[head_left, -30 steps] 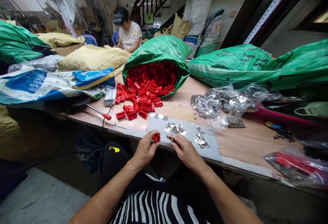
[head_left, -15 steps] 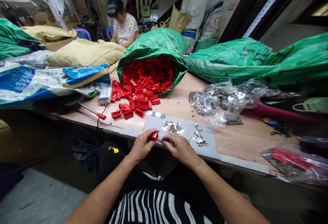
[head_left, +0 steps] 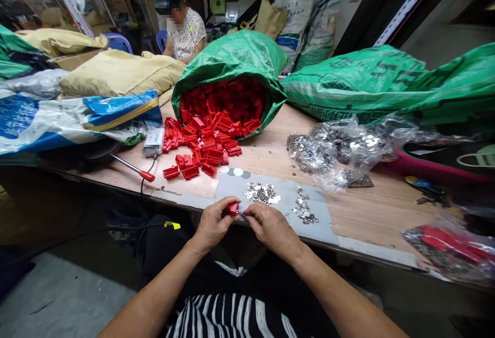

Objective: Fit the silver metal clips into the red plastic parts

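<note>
Red plastic piece [head_left: 232,207], small and blocky, is clamped between the thumb and fingertips of the left hand [head_left: 212,224], just off the near edge of the grey mat [head_left: 328,222]. The right hand [head_left: 270,227] touches it from the side, fingertips pinched on what looks like a small metal part [head_left: 242,215], thin and bright; most of it is hidden.

Both hands hang over the desk [head_left: 367,209] edge rather than over the mat, so a slip of that thin, smooth part would likely send it down into the lap or onto the floor. The glossy plastic offers little grip too.

On the mat lie two flat scatters of shiny metal bits [head_left: 263,192], thin and stamped-looking. Beyond the mat's far left corner, loose red pieces [head_left: 197,147] spill in a ragged heap from a crinkled green woven sack [head_left: 232,57]. Beyond its far right corner slumps a clear, wrinkled plastic bag [head_left: 336,150] of more metal. Far behind the mat, a seated person [head_left: 185,29] works.
</note>
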### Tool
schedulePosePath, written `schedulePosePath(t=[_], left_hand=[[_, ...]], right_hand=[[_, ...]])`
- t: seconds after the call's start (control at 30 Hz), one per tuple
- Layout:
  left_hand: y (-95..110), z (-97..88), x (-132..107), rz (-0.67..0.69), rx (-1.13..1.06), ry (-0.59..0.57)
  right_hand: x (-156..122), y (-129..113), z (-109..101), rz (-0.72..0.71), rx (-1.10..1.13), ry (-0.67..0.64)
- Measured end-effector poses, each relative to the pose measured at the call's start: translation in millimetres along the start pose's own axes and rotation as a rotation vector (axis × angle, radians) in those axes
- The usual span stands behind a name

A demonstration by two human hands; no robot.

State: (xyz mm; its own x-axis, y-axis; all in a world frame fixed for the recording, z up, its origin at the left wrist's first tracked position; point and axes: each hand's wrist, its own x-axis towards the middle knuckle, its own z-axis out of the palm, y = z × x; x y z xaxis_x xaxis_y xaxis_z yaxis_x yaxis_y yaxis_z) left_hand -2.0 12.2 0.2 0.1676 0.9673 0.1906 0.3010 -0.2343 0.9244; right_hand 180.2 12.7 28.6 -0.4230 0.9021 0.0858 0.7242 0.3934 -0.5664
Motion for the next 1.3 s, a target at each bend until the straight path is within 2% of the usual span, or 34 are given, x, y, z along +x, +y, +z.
schedulePosePath(t=[0.2,0.37,0.5,0.6,0.7,0.8,0.9,1.07,1.2,1.3], left_hand=[[-1.8,0.2,1.1,-0.005,0.01,-0.012],[-2.6,-2.0,-0.9,0.006,-0.038,-0.024],[1.8,-1.2,-10.2,-0.005,-0.137,0.04],[12.7,1.6,-17.7,-0.069,-0.309,0.084],[27.7,4.6,-22.6,-0.2,-0.641,0.133],[39.9,5.9,-26.1,-0.352,-1.042,0.101],[46.4,5.9,-29.5,-0.46,-1.282,0.057],[53.4,7.8,-33.4,-0.612,-1.404,0.096],[58.7,10.9,-34.4,-0.646,-1.464,0.114],[60.4,14.0,-35.6,-0.64,-1.495,0.124]], right_hand=[[-0.8,-6.0,8.8,0.055,0.008,0.035],[-3.2,1.0,6.8,0.016,0.098,0.029],[-13.1,4.0,-0.3,-0.048,0.217,0.103],[-24.4,3.1,-7.6,0.016,0.299,0.046],[-32.8,-2.8,-14.8,0.046,0.42,-0.053],[-35.4,-13.6,-20.9,-0.007,0.493,-0.064],[-34.1,-24.6,-24.6,-0.052,0.484,-0.072],[-32.2,-32.3,-25.5,-0.062,0.429,-0.09],[-34.8,-31.1,-25.1,-0.065,0.39,-0.062],[-36.1,-28.7,-23.5,-0.079,0.358,0.01]])
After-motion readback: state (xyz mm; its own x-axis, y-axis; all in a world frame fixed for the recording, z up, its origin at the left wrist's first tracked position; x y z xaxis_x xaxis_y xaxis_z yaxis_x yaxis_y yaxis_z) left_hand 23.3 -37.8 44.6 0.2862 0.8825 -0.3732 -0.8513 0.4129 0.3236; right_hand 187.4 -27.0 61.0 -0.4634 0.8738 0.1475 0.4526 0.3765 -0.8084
